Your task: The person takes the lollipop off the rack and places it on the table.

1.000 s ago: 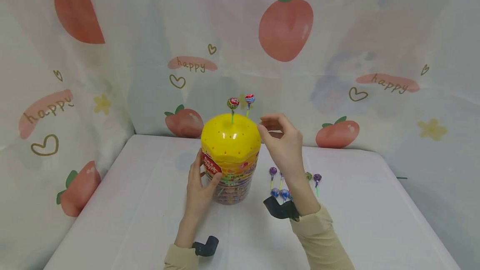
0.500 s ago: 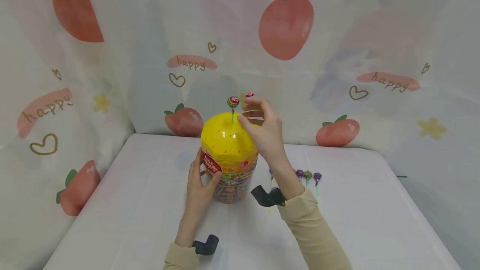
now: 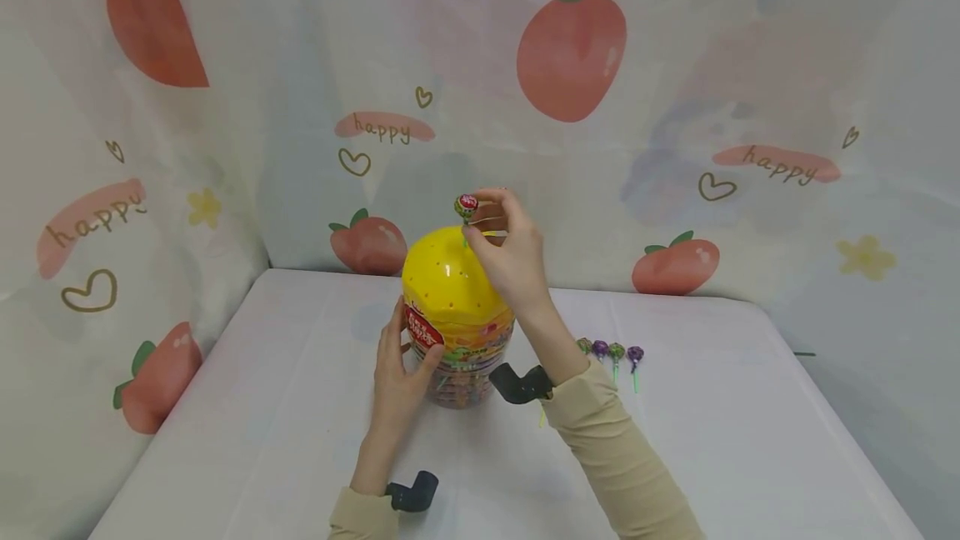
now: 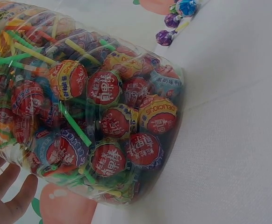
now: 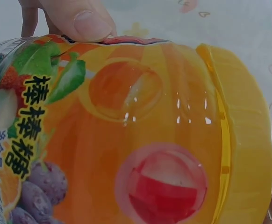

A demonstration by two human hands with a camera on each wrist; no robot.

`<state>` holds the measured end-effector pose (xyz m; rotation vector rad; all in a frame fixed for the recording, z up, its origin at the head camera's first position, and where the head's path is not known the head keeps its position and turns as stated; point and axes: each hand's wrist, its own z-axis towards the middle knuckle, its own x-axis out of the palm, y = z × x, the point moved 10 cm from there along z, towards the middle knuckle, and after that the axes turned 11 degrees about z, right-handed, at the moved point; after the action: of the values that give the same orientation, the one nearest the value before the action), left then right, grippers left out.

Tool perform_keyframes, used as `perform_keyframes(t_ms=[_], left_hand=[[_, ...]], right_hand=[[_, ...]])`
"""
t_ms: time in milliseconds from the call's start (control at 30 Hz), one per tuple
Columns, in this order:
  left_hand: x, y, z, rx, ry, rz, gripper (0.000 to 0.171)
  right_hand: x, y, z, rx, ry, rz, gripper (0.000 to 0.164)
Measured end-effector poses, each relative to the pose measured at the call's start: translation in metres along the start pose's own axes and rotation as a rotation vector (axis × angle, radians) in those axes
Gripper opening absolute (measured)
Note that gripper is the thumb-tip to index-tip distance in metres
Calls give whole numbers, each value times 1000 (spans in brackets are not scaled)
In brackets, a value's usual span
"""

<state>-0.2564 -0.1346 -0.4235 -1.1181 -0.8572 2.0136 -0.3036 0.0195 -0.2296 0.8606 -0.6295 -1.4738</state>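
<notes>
A clear plastic jar of lollipops (image 3: 465,377), with a bright yellow domed lid (image 3: 442,273) full of small holes, stands upright on the table. My left hand (image 3: 397,377) grips its left side, thumb across the front. From the lid's top rises a green-wrapped lollipop (image 3: 466,206) on a green stick. My right hand (image 3: 510,252) has thumb and fingers curled at this lollipop, the thumb by its stick. In the left wrist view, red-labelled wrapped candies (image 4: 105,87) and coloured sticks fill the jar. The right wrist view shows the printed orange label (image 5: 126,121) and my left thumb (image 5: 89,23).
Several loose lollipops (image 3: 617,351) lie right of the jar, partly hidden by my right forearm; purple ones (image 4: 165,37) show in the left wrist view. White cloth (image 3: 247,440) covers the table. A fruit-patterned curtain (image 3: 480,40) hangs behind and at both sides.
My right hand has moved leftward over the lid from its right edge to the green-wrapped lollipop. It now hides nearly all of the blue-and-red one behind it. The left hand holds still.
</notes>
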Motion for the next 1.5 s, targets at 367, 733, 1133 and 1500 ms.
perform_keyframes(t_ms=[367,733,1133,1500], left_hand=[[1,1,1,0,4,7,85],[0,1,0,-5,4,4,84],[0,0,-1,3,-1,4,84],[0,0,0,8,5,1,84]], right_hand=[[1,1,3,-17,-15,4,32],[3,4,4,-43,-24,8,29],[-9,12,2,-44,-44,77,31],[-33,19,-8,-15,-66,79,32]])
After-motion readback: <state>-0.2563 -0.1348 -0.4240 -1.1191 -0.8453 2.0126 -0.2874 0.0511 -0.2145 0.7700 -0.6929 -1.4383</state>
